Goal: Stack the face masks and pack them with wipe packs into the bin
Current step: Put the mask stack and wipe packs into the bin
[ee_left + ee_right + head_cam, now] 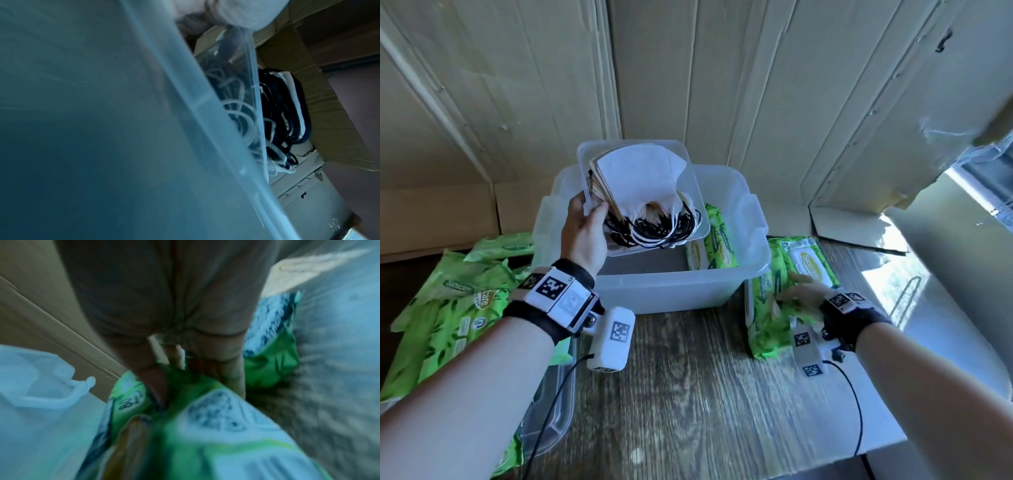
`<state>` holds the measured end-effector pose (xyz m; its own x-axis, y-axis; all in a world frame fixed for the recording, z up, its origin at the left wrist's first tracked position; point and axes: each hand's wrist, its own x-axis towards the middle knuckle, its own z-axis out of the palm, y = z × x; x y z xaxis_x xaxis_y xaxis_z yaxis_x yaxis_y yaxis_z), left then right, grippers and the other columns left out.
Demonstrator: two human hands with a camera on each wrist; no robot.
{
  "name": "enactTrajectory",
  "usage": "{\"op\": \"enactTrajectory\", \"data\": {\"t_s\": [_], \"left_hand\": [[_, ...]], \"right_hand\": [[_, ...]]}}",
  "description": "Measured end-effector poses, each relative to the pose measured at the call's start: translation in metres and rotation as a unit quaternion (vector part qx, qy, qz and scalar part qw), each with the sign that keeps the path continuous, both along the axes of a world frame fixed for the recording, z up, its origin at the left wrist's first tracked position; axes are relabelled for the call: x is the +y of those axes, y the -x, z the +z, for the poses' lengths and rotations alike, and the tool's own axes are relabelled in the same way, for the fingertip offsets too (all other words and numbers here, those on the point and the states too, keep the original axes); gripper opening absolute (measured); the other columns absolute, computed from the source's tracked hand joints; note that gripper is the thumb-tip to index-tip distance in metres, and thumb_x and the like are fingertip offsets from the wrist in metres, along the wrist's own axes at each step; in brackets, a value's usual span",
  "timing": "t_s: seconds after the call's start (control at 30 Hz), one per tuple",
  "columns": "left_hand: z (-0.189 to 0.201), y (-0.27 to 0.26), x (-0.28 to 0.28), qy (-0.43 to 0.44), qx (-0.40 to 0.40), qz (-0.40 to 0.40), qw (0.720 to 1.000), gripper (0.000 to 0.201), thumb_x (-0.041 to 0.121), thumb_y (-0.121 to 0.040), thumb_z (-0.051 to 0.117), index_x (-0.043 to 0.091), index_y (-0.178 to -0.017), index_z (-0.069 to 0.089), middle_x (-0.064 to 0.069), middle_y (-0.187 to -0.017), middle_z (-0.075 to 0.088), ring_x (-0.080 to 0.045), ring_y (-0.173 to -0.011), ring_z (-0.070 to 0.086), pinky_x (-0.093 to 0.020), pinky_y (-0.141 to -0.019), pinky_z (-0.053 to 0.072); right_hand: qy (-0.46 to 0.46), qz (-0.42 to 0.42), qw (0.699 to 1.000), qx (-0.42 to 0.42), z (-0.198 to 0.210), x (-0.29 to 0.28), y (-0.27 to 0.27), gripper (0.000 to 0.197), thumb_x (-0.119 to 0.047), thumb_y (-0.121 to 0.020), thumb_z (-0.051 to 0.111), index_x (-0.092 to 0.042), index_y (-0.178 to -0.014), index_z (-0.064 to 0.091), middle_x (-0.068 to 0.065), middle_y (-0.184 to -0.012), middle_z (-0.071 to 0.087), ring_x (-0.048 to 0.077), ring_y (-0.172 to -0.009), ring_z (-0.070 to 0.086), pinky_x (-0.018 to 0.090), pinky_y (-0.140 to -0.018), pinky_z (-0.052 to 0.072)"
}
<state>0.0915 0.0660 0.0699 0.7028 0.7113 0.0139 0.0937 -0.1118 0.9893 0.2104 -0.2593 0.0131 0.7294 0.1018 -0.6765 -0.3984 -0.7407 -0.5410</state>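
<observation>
My left hand grips the near edge of a small clear container and holds it tilted over the big translucent bin. A stack of white and tan face masks lies in the container, its black and white ear loops hanging toward the low end. Two green wipe packs stand against the bin's right wall. My right hand is down on the green wipe packs right of the bin. Its fingers and thumb curl round one pack; this view is blurred.
More green wipe packs are piled on the left, partly over a clear lid. Cardboard panels wall in the back and sides. The wooden tabletop lies in front of the bin, crossed by the wrist cameras' cables.
</observation>
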Motion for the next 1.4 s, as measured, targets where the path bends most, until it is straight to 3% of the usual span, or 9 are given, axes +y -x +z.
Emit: {"op": "enactTrajectory", "data": {"t_s": [0.2,0.3,0.43,0.63,0.77,1.03,1.2,1.3,1.4], "left_hand": [[-0.003,0.000,0.001,-0.010,-0.008,-0.006,1.000,0.065,0.044,-0.076,0.041,0.008,-0.129,0.047,-0.013,-0.124,0.058,-0.028,-0.111,0.053,-0.028,-0.085,0.038],[-0.001,0.001,-0.001,-0.014,-0.005,-0.002,1.000,0.061,0.042,-0.079,0.043,0.010,-0.130,0.047,-0.010,-0.125,0.057,-0.023,-0.110,0.052,-0.021,-0.079,0.033],[-0.003,0.002,-0.003,-0.020,0.006,0.004,1.000,0.059,0.042,-0.081,0.045,0.011,-0.131,0.046,-0.008,-0.125,0.057,-0.017,-0.102,0.049,-0.020,-0.077,0.031],[0.000,0.004,-0.002,-0.030,0.011,-0.001,0.999,0.057,0.039,-0.082,0.042,0.012,-0.132,0.045,-0.009,-0.126,0.056,-0.018,-0.103,0.049,-0.021,-0.077,0.031],[0.003,0.003,-0.004,-0.023,0.016,-0.004,1.000,0.061,0.042,-0.078,0.041,0.013,-0.131,0.046,-0.010,-0.127,0.056,-0.022,-0.107,0.051,-0.022,-0.078,0.032],[0.003,0.003,-0.005,-0.013,0.012,0.007,1.000,0.057,0.042,-0.080,0.044,0.011,-0.128,0.048,-0.011,-0.125,0.057,-0.024,-0.107,0.052,-0.023,-0.079,0.033],[0.004,0.004,-0.006,-0.043,0.043,0.015,0.998,0.038,0.028,-0.097,0.044,0.013,-0.132,0.044,-0.010,-0.127,0.055,-0.020,-0.103,0.049,-0.017,-0.067,0.028],[0.005,0.005,-0.007,-0.049,0.050,0.019,0.997,0.039,0.027,-0.097,0.044,0.014,-0.134,0.043,-0.009,-0.128,0.054,-0.016,-0.098,0.045,-0.016,-0.067,0.028],[0.003,0.006,-0.008,-0.050,0.050,0.019,0.997,0.039,0.026,-0.098,0.044,0.013,-0.135,0.042,-0.011,-0.129,0.054,-0.013,-0.096,0.043,-0.017,-0.069,0.028]], "right_hand": [[0.150,0.051,0.982,-0.102,0.005,0.007,-0.014,0.053,-0.037,-0.090,0.054,-0.001,-0.129,0.047,0.017,-0.130,0.053,0.033,-0.117,0.051,0.037,-0.095,0.042],[0.218,0.083,0.969,-0.083,0.003,0.026,0.004,0.094,-0.055,-0.073,0.069,-0.001,-0.138,0.028,0.014,-0.125,0.052,0.029,-0.111,0.054,0.034,-0.080,0.046],[0.205,0.049,0.973,-0.093,0.000,0.032,0.008,0.080,-0.031,-0.074,0.075,0.002,-0.133,0.033,0.014,-0.108,0.055,0.028,-0.095,0.056,0.029,-0.066,0.043],[-0.047,-0.143,0.986,-0.069,-0.005,0.002,0.012,0.078,-0.039,-0.065,0.079,-0.004,-0.128,0.049,0.010,-0.119,0.056,0.032,-0.111,0.056,0.035,-0.085,0.047],[0.144,0.076,0.986,0.034,0.000,-0.006,0.025,0.051,-0.052,-0.078,0.065,-0.007,-0.101,0.056,0.011,-0.092,0.061,0.019,-0.072,0.055,0.028,-0.062,0.049],[0.292,0.582,0.732,-0.200,0.012,0.032,0.021,0.051,0.002,-0.086,0.054,-0.011,-0.134,0.045,0.011,-0.143,0.039,0.025,-0.130,0.040,0.031,-0.103,0.038],[0.365,0.746,0.514,-0.218,-0.007,0.046,0.040,0.072,-0.015,-0.094,0.048,-0.036,-0.147,0.004,0.000,-0.157,0.002,0.030,-0.144,0.001,0.054,-0.112,0.017],[0.397,0.770,0.442,-0.231,-0.017,0.060,0.047,0.066,-0.022,-0.093,0.051,-0.030,-0.147,0.014,0.007,-0.153,0.021,0.039,-0.140,0.010,0.056,-0.110,0.020],[0.386,0.766,0.445,-0.257,-0.030,0.066,0.047,0.045,-0.013,-0.093,0.049,-0.013,-0.135,0.036,0.011,-0.140,0.042,0.042,-0.132,0.027,0.051,-0.105,0.031]]}}
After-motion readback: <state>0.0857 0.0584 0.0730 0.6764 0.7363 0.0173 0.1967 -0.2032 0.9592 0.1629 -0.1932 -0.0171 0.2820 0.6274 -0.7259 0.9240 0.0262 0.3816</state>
